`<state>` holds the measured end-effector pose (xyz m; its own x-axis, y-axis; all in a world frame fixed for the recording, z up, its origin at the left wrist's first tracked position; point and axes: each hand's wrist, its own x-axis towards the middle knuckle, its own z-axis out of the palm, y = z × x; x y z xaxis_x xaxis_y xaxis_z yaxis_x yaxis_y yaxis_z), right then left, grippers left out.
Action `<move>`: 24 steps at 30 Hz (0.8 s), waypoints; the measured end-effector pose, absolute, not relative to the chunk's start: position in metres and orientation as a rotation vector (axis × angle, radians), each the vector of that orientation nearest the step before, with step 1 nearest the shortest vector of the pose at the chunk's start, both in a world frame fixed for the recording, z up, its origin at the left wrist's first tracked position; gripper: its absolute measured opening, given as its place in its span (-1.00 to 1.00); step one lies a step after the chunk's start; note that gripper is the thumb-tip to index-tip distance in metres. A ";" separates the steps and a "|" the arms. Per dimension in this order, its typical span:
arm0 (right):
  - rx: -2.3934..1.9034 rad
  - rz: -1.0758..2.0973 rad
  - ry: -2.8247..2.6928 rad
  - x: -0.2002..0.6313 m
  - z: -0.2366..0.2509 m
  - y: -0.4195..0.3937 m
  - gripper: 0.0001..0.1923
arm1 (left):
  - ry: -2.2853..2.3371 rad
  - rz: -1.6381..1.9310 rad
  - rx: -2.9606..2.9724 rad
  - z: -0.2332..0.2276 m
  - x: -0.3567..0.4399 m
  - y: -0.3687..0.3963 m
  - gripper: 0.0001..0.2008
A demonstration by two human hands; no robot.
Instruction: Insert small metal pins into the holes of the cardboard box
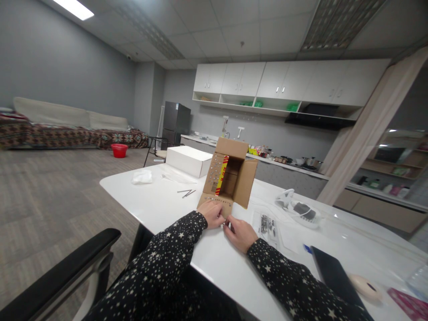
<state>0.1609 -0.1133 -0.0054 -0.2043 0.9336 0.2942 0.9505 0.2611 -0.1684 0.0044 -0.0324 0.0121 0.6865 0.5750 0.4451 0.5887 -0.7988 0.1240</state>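
Observation:
A small brown cardboard box (pixel 230 176) lies on its side on the white table (pixel 167 203), its open end facing me and all flaps spread. A strip of red and yellow tape runs down its left flap. My left hand (pixel 211 213) rests on the near bottom flap, fingers curled at its edge. My right hand (pixel 239 232) sits just beside it, fingertips pinched close to the left hand at the flap's edge. Whether something small is between the fingers is too small to tell.
A white closed box (pixel 188 160), crumpled plastic (pixel 141 177) and thin dark rods (pixel 186 192) lie further back. Clear bags of small parts (pixel 267 225), a white device (pixel 297 207), a dark tablet (pixel 332 276) and a mouse (pixel 366 287) lie right. A chair armrest (pixel 63 272) is at left.

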 end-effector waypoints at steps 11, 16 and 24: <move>-1.711 -0.037 -2.199 0.161 -0.006 -0.112 -0.89 | -0.860 -0.687 -2.913 0.005 0.004 -0.027 -0.89; -1.717 -0.036 -2.206 0.162 -0.006 -0.112 -0.89 | -0.864 -0.673 -2.927 0.005 0.004 -0.027 -0.89; -1.735 -0.043 -2.208 0.161 -0.004 -0.113 -0.89 | -0.874 -0.663 -2.919 0.003 0.005 -0.027 -0.83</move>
<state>0.1607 -0.1134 -0.0044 -0.2026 0.9397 0.2755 0.9498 0.2570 -0.1783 0.0046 -0.0266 0.0028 0.7524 0.5199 0.4045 0.5298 -0.8425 0.0973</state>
